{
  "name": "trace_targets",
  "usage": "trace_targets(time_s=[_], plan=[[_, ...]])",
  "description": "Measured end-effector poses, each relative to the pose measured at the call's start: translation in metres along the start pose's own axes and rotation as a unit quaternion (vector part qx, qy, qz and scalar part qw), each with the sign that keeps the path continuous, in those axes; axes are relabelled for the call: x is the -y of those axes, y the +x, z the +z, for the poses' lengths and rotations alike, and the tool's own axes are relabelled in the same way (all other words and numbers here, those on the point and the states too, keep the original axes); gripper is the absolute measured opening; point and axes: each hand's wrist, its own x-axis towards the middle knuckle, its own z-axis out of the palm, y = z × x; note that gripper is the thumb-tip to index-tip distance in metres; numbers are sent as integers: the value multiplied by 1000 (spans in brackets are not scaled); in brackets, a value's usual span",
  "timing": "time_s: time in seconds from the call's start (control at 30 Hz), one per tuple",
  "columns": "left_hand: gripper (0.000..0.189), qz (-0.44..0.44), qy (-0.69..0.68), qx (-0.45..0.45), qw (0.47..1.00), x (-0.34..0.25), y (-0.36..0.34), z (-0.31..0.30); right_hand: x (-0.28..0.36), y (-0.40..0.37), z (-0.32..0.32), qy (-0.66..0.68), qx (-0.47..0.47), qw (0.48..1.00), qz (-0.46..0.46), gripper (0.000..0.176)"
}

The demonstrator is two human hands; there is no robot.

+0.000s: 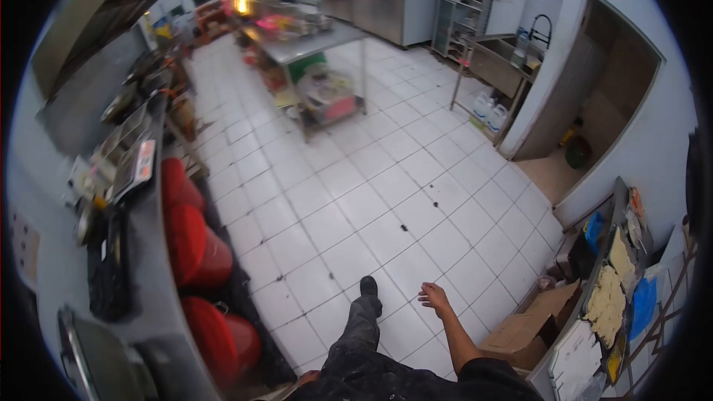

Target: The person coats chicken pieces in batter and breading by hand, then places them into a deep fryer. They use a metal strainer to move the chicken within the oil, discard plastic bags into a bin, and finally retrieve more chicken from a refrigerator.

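Right hand point(434, 298) hangs open at my side, fingers loosely spread, holding nothing, above the glossy floor point(356, 208) of square white tiles. Left hand point(307, 377) shows only as a sliver at the lower edge; I cannot tell its state. Nearest item: a plain brown cardboard box point(520, 334), flat-sided, standing on the floor near my right hand, beside the right desk point(588, 288). Rounded red drums point(197, 245) sit under the steel left desk point(156, 238).

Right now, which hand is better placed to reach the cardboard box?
Right, probably. The right hand hangs open and empty, nearer the cardboard box; the left hand barely shows, beyond the leg.
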Motion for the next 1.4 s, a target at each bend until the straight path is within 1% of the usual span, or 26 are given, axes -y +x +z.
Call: trace_targets(time_s=[0.1,0.13,0.17,0.2,0.23,0.27,0.3,0.37,0.43,0.47,0.5,0.53,0.6,0.67,0.77,0.8,0.83,0.87,0.9,0.97,1.0,1.07,1.17,1.27,1.3,1.4], plan=[[23,114,125,48,984,-45,77,-18,-9,60,-60,-75,-86,992,47,37],[26,344,438,90,825,-88,129,-29,-17,76,-80,-121,-127,981,81,36],[30,177,339,71,921,-127,175,-26,-37,78,-94,-114,-151,975,112,35],[34,-6,228,46,973,-198,210,-21,-55,77,-111,-112,-175,967,145,34],[37,182,239,-53,952,-290,215,-19,-48,88,-126,-106,-199,961,163,33],[38,309,242,-59,918,-385,222,-23,-39,84,-129,-54,-200,963,171,31],[35,388,187,-77,899,-501,201,-17,-36,67,-126,0,-200,962,187,29],[31,469,76,46,879,-713,120,-10,-14,75,-126,80,-222,951,200,25],[30,716,109,85,684,-851,63,1,-10,72,-116,125,-257,929,234,22],[30,801,146,92,573,-902,34,5,-89,99,-127,-46,-170,973,150,22],[31,872,133,113,457,-940,17,16,-158,125,-137,-267,-113,956,38,22],[35,893,133,175,393,-974,-7,19,-215,150,-145,-426,-103,895,-80,22],[34,930,140,182,286,-1028,-18,32,-110,176,-148,-213,-113,964,111,22],[33,944,140,158,253,-1089,12,51,-13,246,-182,-9,-156,960,232,22],[31,952,150,106,247,-1161,60,64,118,376,-243,206,-213,918,264,22],[31,951,152,92,252,-1185,72,66,143,419,-267,172,-199,939,222,23],[30,951,156,76,256,-1209,84,69,208,454,-287,-7,-165,970,177,18],[30,951,158,61,259,-1232,99,71,302,489,-290,6,-212,960,185,22],[29,951,159,43,263,-1254,115,72,365,529,-302,-42,-218,968,117,24],[28,949,166,17,269,-1298,149,74,450,627,-340,-231,-214,949,-4,30],[28,948,165,5,273,-1321,168,76,498,665,-352,-245,-224,941,-58,35],[27,947,163,-20,276,-1367,211,79,615,706,-347,-190,-226,953,-62,41],[26,948,158,-57,270,-1436,279,80,718,780,-336,-140,-250,953,-99,42],[25,950,147,-74,266,-1518,344,82,743,840,-319,-161,-216,960,-73,41],[24,953,161,-54,253,-1547,366,82,699,888,-326,-313,-222,918,-99,41],[22,948,237,0,211,-1642,428,92,700,871,-300,-266,-124,956,22,45]])
